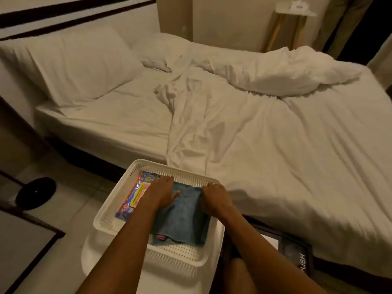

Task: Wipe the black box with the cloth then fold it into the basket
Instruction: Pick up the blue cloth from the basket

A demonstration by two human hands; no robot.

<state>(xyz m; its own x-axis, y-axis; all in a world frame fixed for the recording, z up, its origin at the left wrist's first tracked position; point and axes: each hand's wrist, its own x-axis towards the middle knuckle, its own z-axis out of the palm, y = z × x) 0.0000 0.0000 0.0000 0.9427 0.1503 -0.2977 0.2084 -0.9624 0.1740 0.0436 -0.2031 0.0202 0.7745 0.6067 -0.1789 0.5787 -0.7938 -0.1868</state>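
Blue cloth (182,217), folded into a thick rectangle, lying flat inside the white slatted basket (169,254), filling the right half of the basket floor from near the far wall down almost to the near rim. Small pink tag at the cloth's near left corner. Colourful printed packet (132,197) along the basket's left side, just beside the cloth, its far end at the far left corner of the basket.

Left hand (162,194) palm down on the far left part of the cloth, fingers spread and flat, fingertips reaching toward the far wall of the basket, pressing rather than pinching. Right hand (215,198) at the cloth's far right corner, close to the basket's right wall, fingers curled downward over the cloth edge; whether clamped on the fabric or only resting there, cannot tell, since the fingertips are hidden. Both forearms crossing the near rim of the basket, most of the cloth lying between and below the two wrists.

Basket resting on a white rounded stand (99,251) at the edge of a bed (275,155) with rumpled white sheets. Black box (294,254) on the floor to the right of the basket, partly hidden behind the right forearm, lettering "PUSH" on its top, apart from both hands.
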